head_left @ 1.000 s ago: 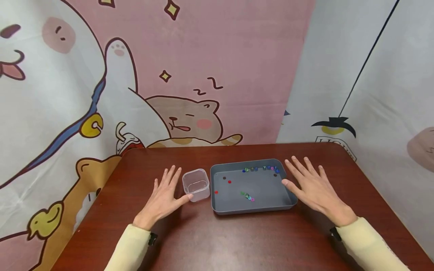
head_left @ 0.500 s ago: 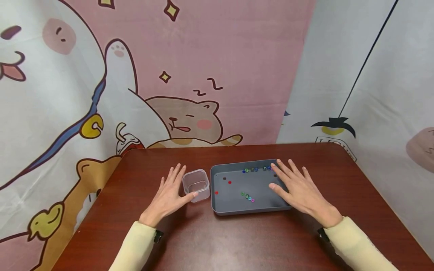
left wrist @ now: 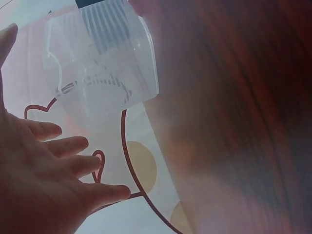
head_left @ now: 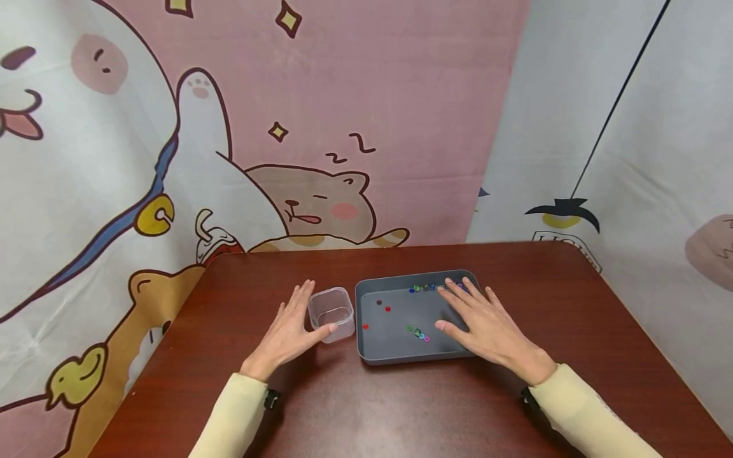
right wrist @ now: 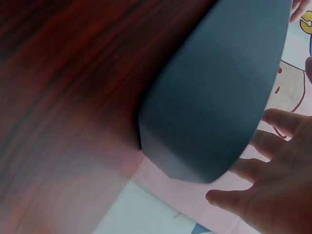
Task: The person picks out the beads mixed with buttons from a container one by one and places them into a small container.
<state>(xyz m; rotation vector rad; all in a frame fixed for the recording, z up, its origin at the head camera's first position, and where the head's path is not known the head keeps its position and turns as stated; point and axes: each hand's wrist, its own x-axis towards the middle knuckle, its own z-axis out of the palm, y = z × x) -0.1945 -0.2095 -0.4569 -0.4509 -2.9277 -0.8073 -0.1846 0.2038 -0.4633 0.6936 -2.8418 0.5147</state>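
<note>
In the head view a small square clear plastic box stands on the table, just left of a shallow grey tray. My left hand, fingers straight and thumb spread, is beside the box, its thumb overlapping the near wall. The left wrist view shows the box beyond the spread fingers. Over the tray's right part hovers my right hand, fingers extended and holding nothing. Small beads lie in the tray: red, brown, green, pink and a back row with blue ones, partly hidden by the right fingers.
The dark red-brown wooden table runs back to a cartoon-printed cloth. Grey tray walls rise close by the right fingers in the right wrist view. Dark bands sit at both wrists, by pale yellow sleeves.
My right hand has moved left, from the tray's right edge to over its right part. The left hand has shifted slightly right, closer to the box. Box, tray and visible beads stay put.
</note>
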